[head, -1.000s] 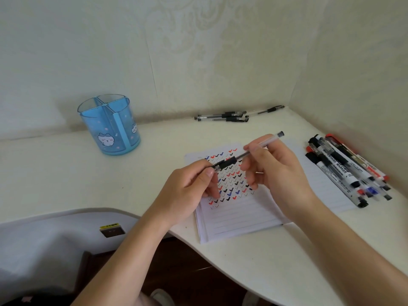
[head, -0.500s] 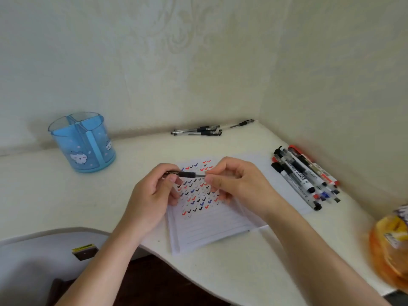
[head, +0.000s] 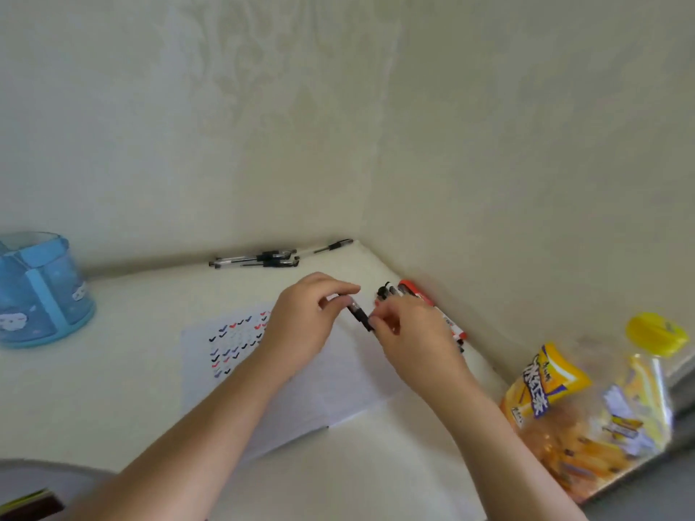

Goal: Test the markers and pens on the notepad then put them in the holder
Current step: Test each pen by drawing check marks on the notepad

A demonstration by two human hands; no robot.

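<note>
**Item in hand:** one pen (head: 359, 315), clear barrel w/ black section, held off the page betw. both hands. Left hand (head: 301, 325) pinches the clear end w/ thumb and forefinger. Right hand (head: 410, 332) pinches the black end, fingers curled. Both hands are closed on the same pen; neither is free. Judgement: a hold at opposite ends suits pulling a cap off or pushing one on. Which one cannot be told, as the tip is hidden by the right fingertips.

**Notepad** (head: 331, 389): flat under the hands and on their near side, partly covered by them. Rows of small black, red and blue ticks sit left of the left hand. Judgement: these are test marks, so testing is well under way.

**Holder** (head: 41, 291): blue, divided, well apart to the far left of the left hand, partly cut by the frame edge. Nothing seen standing in it. Judgement: no item filed yet, and a long reach is needed.

**Pens** (head: 259, 257): loose bunch beyond the hands, against the wall (head: 263, 144).

**Markers** (head: 408, 287): row just behind the right hand, mostly hidden by it. Both lots are prob. parked within reach.

**Counter** (head: 131, 370): white.

**Snack bag** (head: 586, 408): right of the right hand; not task-related.
</note>
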